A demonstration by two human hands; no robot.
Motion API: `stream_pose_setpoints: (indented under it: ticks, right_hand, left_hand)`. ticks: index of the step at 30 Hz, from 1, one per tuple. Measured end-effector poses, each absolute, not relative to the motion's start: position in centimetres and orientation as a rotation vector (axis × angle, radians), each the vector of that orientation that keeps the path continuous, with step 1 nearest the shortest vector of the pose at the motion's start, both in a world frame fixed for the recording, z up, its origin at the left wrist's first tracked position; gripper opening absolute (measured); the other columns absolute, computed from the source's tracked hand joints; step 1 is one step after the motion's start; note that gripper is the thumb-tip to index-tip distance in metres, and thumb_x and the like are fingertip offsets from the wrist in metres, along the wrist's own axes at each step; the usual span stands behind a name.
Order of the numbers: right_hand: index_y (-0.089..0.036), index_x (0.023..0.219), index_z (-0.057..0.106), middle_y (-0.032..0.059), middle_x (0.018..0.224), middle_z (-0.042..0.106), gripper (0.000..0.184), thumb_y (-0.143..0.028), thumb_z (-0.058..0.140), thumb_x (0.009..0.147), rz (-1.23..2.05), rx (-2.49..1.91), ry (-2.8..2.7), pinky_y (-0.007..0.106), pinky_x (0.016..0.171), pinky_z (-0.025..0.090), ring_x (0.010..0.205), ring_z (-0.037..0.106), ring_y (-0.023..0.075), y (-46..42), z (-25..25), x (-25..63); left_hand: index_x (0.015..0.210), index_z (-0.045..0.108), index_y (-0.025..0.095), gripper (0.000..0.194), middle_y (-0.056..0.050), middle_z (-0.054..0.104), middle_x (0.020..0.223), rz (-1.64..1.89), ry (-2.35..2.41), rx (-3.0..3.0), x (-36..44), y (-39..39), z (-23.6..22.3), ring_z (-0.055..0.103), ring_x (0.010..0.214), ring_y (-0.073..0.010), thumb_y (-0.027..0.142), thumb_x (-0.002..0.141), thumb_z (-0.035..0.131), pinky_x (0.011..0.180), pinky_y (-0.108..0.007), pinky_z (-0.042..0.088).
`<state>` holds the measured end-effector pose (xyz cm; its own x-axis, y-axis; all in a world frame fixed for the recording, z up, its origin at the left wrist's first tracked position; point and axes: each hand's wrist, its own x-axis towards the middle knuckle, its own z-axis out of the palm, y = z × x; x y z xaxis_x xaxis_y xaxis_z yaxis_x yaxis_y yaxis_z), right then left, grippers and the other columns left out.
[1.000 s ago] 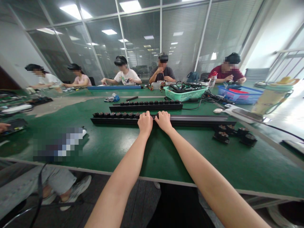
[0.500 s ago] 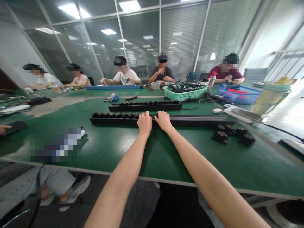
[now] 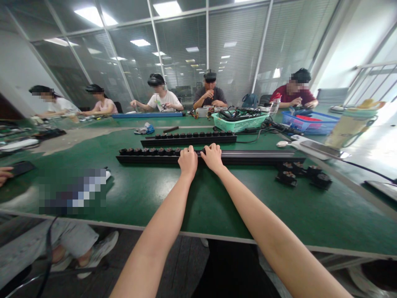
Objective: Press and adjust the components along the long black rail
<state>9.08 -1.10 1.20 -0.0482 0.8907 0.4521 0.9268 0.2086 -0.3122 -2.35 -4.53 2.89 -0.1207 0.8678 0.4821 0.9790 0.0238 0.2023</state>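
Note:
A long black power strip rail [image 3: 257,159] lies across the table in front of me. Black socket modules [image 3: 151,152] with brassy contacts sit in a row in its left part, while the right part shows a bare metallic channel. My left hand [image 3: 187,162] is closed over the rail at the right end of that row, fingers curled over the far side. Close beside it, my right hand [image 3: 213,156] has its fingers bent down onto the channel, pinching a dark piece that looks like a socket module. The fingertips hide most of it.
Several loose socket modules [image 3: 287,178] lie right of the rail's end. Behind stands a second filled rail [image 3: 189,140]. Farther back are a green basket [image 3: 238,123] of cables and a blue basket [image 3: 313,123]. A phone [image 3: 325,149] lies right. Several co-workers sit across the table.
The view has shifted very slightly. Both hands stay at the same place on the rail, with the right fingers slightly more arched.

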Motion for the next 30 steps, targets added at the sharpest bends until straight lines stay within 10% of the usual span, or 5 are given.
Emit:
stream_pose_setpoints:
  ticks: [30]
  right_hand:
    - [-0.013,0.122,0.064,0.0201,0.125,0.062,0.032,-0.036,0.049,0.105,-0.178,-1.689,-1.954,0.043,0.099,0.042,0.119,0.052,0.0322,-0.73,0.54,8.88]
  left_hand:
    - [0.127,0.06,0.021,0.03,-0.014,0.067,0.123,-0.725,-2.058,-1.936,-2.58,-4.43,2.87,0.06,0.12,-0.0269,0.025,0.104,0.04,0.089,-0.035,0.056]
